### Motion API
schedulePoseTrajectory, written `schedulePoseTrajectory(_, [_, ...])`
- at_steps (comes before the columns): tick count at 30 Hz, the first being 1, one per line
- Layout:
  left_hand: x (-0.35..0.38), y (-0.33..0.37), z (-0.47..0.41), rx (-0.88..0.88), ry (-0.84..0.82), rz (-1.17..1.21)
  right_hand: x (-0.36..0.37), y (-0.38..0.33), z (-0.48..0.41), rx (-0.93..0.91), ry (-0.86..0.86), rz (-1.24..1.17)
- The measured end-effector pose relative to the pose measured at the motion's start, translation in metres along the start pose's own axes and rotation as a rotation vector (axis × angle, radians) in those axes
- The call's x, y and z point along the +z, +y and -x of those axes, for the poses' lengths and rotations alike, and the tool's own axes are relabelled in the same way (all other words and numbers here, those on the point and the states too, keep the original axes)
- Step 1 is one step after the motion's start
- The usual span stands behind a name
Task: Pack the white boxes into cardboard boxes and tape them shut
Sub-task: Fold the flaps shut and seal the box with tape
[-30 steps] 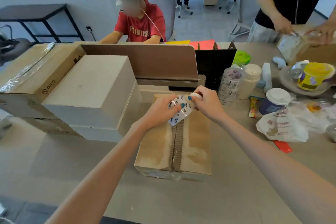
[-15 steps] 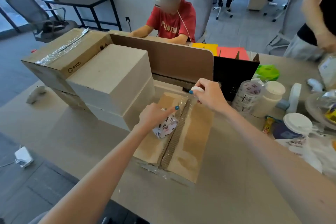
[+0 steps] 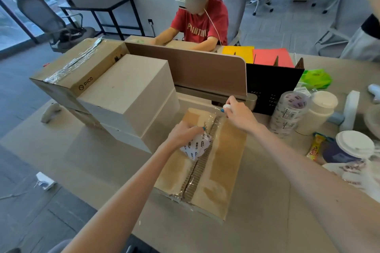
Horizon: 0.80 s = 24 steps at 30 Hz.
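Across the table (image 3: pixel 102 160) from you: a person in a red shirt (image 3: pixel 202 24) behind a brown divider panel (image 3: pixel 191 70). To your right there's a black crate (image 3: pixel 271 88) holding yellow (image 3: pixel 239 52) and coral folders (image 3: pixel 271 57), with a green bag (image 3: pixel 317 78) behind. Nearer you: white bottle (image 3: pixel 318 113), lidded cup (image 3: pixel 349 150), snack packet (image 3: pixel 314 149) just beside it. Far left: office chair (image 3: pixel 47 20), black side table (image 3: pixel 102 2), white controller (image 3: pixel 50 112) at the table edge.

Left hand (image 3: pixel 183 134) grips a tape roll (image 3: pixel 196 147) on the closed cardboard box (image 3: pixel 225 162), beside its centre seam. Right hand (image 3: pixel 239 114) pinches the clear tape strip (image 3: pixel 213 118) at the box's far edge. Stacked white boxes (image 3: pixel 127 92) stand just left.
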<state>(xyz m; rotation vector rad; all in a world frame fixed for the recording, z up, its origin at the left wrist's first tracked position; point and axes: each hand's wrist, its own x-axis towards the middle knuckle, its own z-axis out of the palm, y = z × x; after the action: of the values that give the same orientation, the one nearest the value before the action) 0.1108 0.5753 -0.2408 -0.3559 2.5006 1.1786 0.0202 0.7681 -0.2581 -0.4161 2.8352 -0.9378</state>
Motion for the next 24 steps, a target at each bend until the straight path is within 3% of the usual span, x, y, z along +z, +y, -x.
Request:
schedulePoseTrajectory(9, [0.014, 0.013, -0.025, -0.162, 0.173, -0.057, 0.012, -0.004, -0.024, -0.033, 0.02, 0.086])
schedulePoseTrajectory(16, [0.019, 0.021, -0.04, -0.196, 0.136, 0.016, 0.018, 0.003, -0.033, -0.1, 0.052, 0.153])
schedulePoseTrajectory(24, [0.022, 0.021, -0.052, -0.224, 0.124, 0.045, 0.033, 0.015, -0.049, -0.052, -0.055, 0.253])
